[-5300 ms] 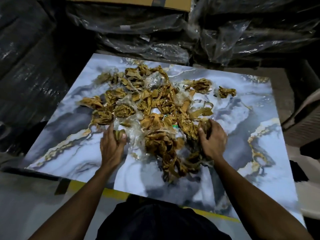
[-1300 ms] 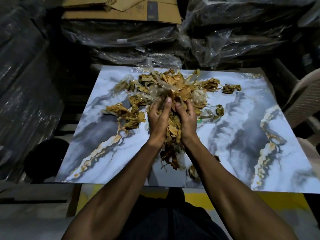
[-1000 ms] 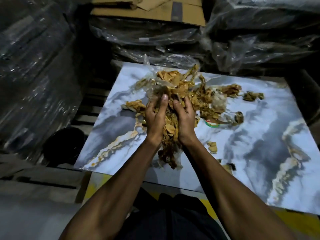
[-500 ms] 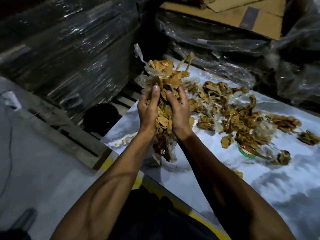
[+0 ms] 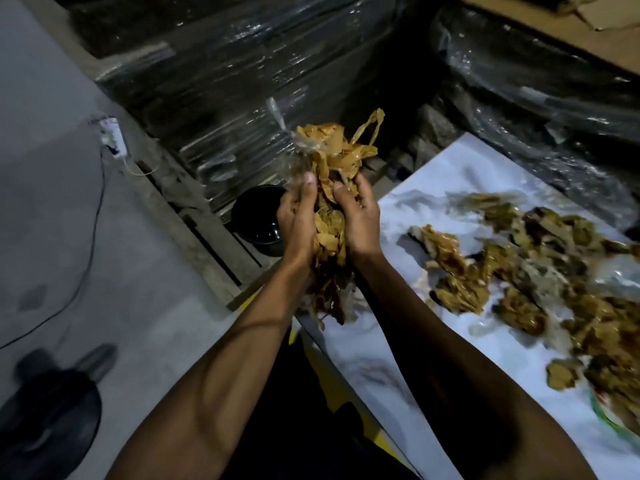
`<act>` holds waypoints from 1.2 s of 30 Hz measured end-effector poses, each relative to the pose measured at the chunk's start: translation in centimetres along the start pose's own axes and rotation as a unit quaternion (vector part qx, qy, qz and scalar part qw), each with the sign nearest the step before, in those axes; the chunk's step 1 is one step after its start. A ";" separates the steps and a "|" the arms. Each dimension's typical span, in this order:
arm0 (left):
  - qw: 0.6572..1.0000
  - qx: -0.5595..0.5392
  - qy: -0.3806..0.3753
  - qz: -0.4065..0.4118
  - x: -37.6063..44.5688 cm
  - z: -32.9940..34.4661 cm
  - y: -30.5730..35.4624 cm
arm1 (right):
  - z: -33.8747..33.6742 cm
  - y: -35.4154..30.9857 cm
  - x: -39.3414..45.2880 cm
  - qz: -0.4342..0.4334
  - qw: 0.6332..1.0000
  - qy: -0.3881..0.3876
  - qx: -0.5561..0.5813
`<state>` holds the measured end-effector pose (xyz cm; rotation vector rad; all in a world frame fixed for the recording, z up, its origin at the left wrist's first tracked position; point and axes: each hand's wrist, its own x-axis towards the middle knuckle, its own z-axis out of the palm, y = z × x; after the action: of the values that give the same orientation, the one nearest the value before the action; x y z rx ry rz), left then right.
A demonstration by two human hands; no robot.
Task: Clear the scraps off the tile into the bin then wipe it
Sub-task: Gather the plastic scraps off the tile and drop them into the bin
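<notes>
Holding scrap bundle [image 5: 332, 188] aloft: left hand [image 5: 298, 223], right hand [image 5: 358, 221], fingers curled around it, past tile [image 5: 398, 344] edge, near black bin [image 5: 258, 220]. Loose scraps [image 5: 526, 271] on tile.

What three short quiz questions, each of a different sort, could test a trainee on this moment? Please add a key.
1. True or false: both hands hold one bundle of scraps.
2. The black bin lies: A) on the tile, B) beyond the left hand, off the tile.
3. Fill in: more scraps remain on the ____.

Key: 1 true, the right hand helps; 2 B; 3 tile.
</notes>
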<state>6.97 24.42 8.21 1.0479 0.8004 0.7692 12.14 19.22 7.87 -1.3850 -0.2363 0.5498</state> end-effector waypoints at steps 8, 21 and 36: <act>0.991 -0.107 0.011 -0.084 15.6 -6.0 -2.7 | 10.4 5.4 10.5 0.070 0.997 -0.015 -0.001; 0.956 0.000 0.139 -0.259 35.8 -13.9 -13.1 | 19.6 22.1 26.5 0.235 0.972 0.012 -0.018; 0.891 -0.053 0.142 -0.427 45.6 -17.7 -27.7 | 18.4 39.2 34.7 0.395 0.915 0.084 -0.017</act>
<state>18.79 62.23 -31.66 0.3904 1.3251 0.1922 24.14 55.70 -32.23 -1.5307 0.4868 1.0842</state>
